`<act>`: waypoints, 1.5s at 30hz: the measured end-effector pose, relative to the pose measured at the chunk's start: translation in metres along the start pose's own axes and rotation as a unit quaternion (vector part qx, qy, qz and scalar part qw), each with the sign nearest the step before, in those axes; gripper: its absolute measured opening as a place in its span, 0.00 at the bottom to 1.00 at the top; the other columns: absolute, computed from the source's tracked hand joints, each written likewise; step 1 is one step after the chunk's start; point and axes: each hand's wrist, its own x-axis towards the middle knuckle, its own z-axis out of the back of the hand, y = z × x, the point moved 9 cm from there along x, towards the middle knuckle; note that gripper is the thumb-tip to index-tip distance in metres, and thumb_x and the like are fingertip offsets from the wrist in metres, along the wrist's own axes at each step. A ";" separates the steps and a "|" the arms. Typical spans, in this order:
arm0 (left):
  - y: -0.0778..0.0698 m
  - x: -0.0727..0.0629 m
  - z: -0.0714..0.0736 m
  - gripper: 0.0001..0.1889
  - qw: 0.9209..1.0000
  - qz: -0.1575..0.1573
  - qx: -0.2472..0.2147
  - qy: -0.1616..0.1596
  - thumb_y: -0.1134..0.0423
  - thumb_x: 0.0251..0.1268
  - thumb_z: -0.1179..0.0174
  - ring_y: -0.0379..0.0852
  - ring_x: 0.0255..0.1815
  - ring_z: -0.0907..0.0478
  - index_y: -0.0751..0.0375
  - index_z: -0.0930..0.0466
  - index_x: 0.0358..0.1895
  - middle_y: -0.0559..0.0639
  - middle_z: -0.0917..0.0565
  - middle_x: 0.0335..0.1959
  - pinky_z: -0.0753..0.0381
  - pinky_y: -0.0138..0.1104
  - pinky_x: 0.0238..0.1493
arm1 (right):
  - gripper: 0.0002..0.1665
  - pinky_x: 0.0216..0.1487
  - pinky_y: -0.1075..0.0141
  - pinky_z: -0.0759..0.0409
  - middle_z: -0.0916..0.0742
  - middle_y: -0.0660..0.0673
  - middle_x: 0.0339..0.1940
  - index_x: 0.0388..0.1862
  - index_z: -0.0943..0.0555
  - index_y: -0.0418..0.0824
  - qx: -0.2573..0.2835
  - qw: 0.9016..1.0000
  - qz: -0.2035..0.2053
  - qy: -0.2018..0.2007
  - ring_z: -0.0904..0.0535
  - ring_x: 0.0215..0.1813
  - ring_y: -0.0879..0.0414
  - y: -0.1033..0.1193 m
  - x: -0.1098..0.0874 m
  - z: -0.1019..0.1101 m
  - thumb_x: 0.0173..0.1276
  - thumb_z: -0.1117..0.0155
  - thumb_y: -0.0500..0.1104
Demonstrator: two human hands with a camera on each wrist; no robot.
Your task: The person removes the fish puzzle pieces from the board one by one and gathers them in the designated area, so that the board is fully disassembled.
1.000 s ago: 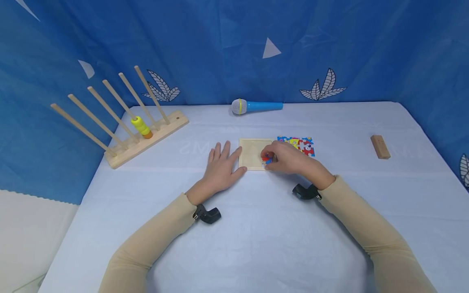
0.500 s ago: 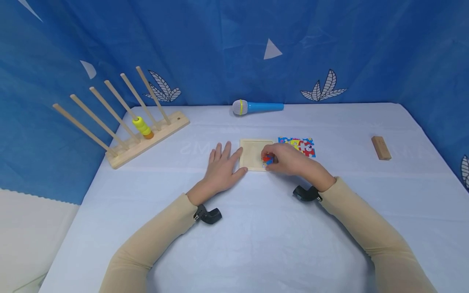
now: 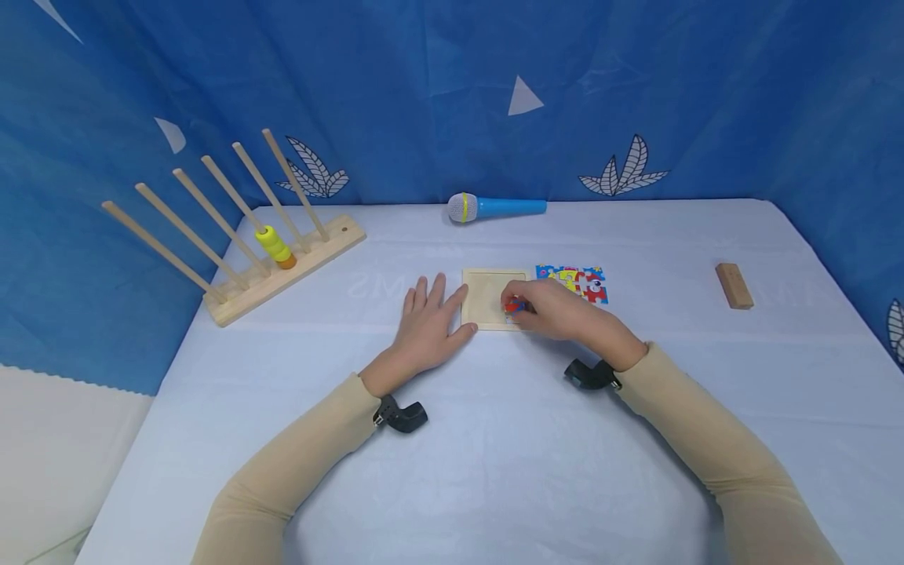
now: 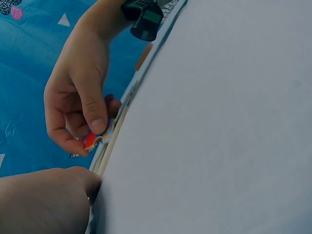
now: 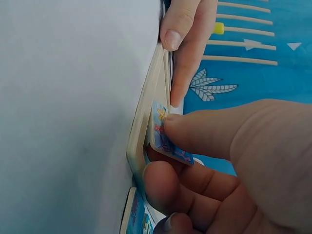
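Observation:
A shallow square wooden puzzle tray (image 3: 482, 302) lies at mid-table. My left hand (image 3: 427, 333) rests with fingers spread, its thumb and index finger touching the tray's left edge. Over the tray's right part, my right hand (image 3: 558, 308) pinches a puzzle piece (image 5: 165, 134) between thumb and fingers. In the right wrist view the piece has a printed blue face and is tilted against the tray floor. Red and blue show on it in the left wrist view. Several joined puzzle pieces (image 3: 595, 284) lie just right of the tray, partly hidden by the right hand.
A wooden rack (image 3: 282, 275) with upright pegs stands at the back left; one peg carries yellow beads over an orange one. A blue toy microphone (image 3: 504, 206) lies near the back edge. Far right lies a wooden block (image 3: 734, 286). A blue curtain (image 3: 424, 94) hangs behind.
My right hand has dipped very slightly, and the pinched piece has tilted so less of its face shows in the head view. The left hand keeps its place on the tray's edge.

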 end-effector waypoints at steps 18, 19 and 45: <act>0.002 -0.001 -0.002 0.37 1.000 -0.003 -0.010 -0.002 0.42 0.75 0.47 0.72 0.84 0.65 0.53 0.41 0.81 0.68 0.53 0.84 0.63 0.63 0.81 | 0.15 0.39 0.61 0.22 0.14 0.38 0.43 0.55 0.19 0.39 -0.018 0.992 -0.125 -0.020 0.24 0.41 0.48 -0.065 -0.054 0.052 0.71 0.36 0.36; 0.002 -0.001 -0.002 0.37 1.000 -0.004 -0.011 -0.002 0.42 0.75 0.47 0.72 0.84 0.65 0.53 0.41 0.81 0.68 0.53 0.84 0.63 0.63 0.81 | 0.15 0.38 0.61 0.22 0.14 0.38 0.43 0.55 0.19 0.39 -0.017 0.991 -0.130 -0.020 0.24 0.41 0.48 -0.069 -0.058 0.053 0.71 0.36 0.36; 0.000 -0.001 0.000 0.37 1.000 -0.005 -0.007 -0.002 0.42 0.75 0.47 0.72 0.84 0.65 0.54 0.41 0.81 0.68 0.53 0.84 0.63 0.63 0.81 | 0.12 0.32 0.63 0.29 0.22 0.44 0.31 0.52 0.19 0.41 0.015 0.988 -0.150 0.010 0.28 0.36 0.51 -0.103 -0.072 0.036 0.70 0.36 0.36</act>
